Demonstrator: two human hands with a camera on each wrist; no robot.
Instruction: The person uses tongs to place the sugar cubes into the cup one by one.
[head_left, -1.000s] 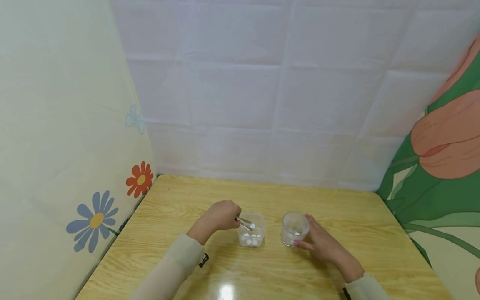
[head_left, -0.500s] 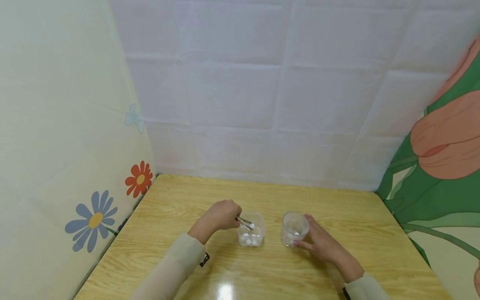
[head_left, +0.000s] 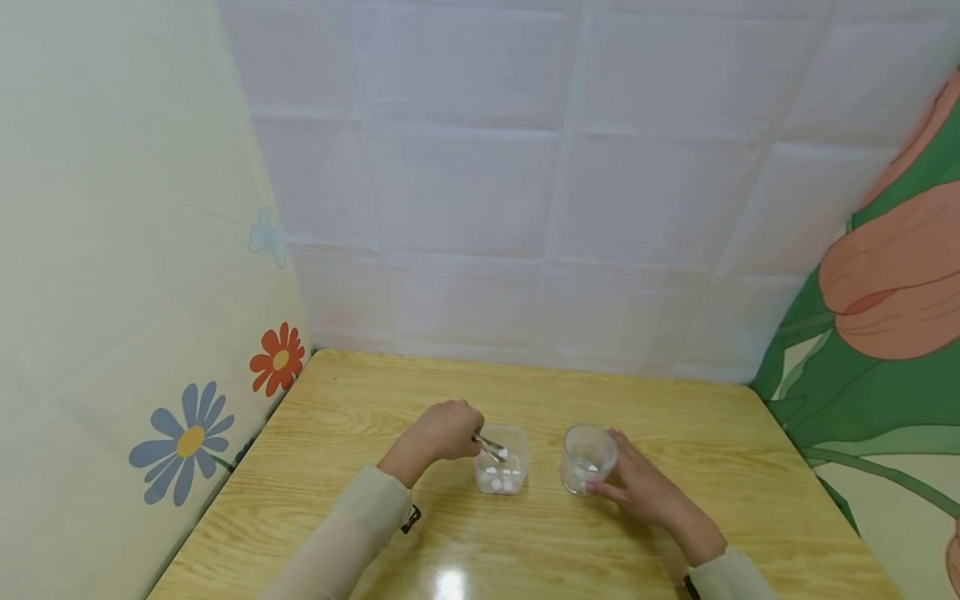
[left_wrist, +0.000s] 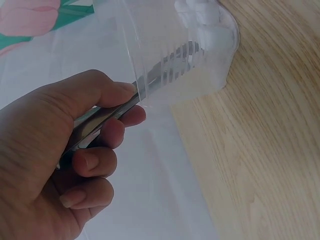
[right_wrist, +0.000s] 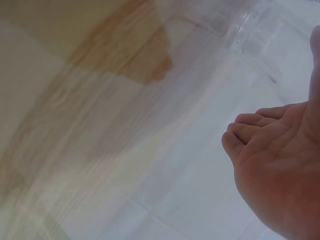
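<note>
My left hand pinches a pair of small metal tongs between thumb and fingers. The tongs' tips reach into a clear square plastic container, with a white cube at their ends in the head view. Several more white cubes lie on the container's bottom. To the right stands a clear glass with some white pieces low inside. My right hand holds this glass from its right side, thumb at the front and fingers behind. In the right wrist view the glass shows only partly.
Both vessels stand on a wood-grain table, a short gap apart. A white cloth backdrop hangs behind the table. Flower-printed sheets hang at the left and right.
</note>
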